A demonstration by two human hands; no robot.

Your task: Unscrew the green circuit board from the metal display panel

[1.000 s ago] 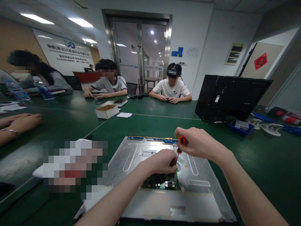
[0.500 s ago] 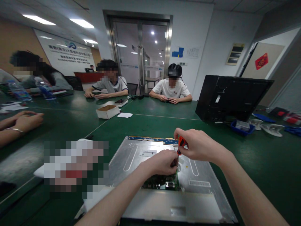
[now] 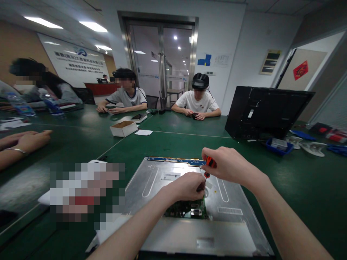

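Head view: my right hand [image 3: 230, 165] wraps a screwdriver [image 3: 210, 163]; my left hand [image 3: 187, 186] curls at its shaft, hold unclear. The circuit board [image 3: 182, 210] sits uncovered on the metal panel [image 3: 230, 199]; what's left, I can't tell.

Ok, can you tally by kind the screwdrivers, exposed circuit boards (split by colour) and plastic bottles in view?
Orange-and-black screwdriver: 1
Blue circuit board: 1
Green circuit board: 1
Plastic bottles: 2
Total: 5
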